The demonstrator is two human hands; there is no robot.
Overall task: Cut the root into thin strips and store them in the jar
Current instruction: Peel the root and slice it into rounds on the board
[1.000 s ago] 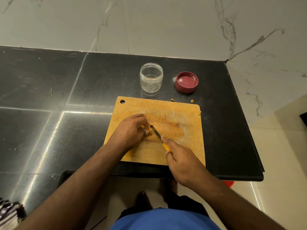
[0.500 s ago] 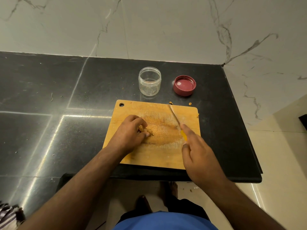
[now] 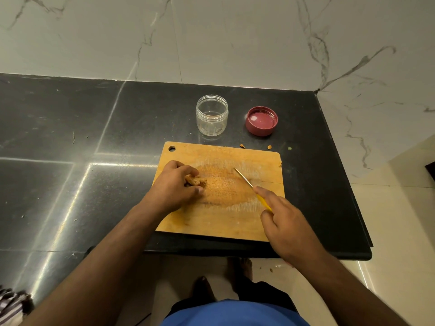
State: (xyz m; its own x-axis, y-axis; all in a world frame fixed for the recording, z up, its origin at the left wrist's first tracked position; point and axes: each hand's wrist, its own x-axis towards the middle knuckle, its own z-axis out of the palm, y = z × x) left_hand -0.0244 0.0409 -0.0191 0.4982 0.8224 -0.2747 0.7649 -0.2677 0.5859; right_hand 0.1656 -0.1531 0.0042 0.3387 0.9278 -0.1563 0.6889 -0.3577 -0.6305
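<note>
Nearest the viewer, the right hand wraps a yellow-handled knife, its grip curled round the handle with the forefinger laid along the top, probably to steady and steer the thin blade. The blade points toward about 10 o'clock from that hand and sits apart from the root, its tip over the stained middle of the cutting board; whether the edge touches the wood cannot be told.

At 9 o'clock from the blade, the left hand holds the root down on the board, the grip pinching it between curled fingertips and thumb. Fingers tucked like that likely keep the tips back from the blade while pinning a small, lumpy piece that would otherwise roll. The root lies on the left half of the board, mostly hidden under the fingers, with only its right end showing.

The board sits at the tabletop's near edge, presumably so both arms reach it easily. No cut strips can be made out on it, only an orange smear, so cutting seems far from done.

Beyond the board at 12 o'clock stands the jar, open and apparently empty, within easy reach for loading. At 3 o'clock from it the red lid lies inner side up, set aside for closing. Two small scraps lie just past the board's far edge.
</note>
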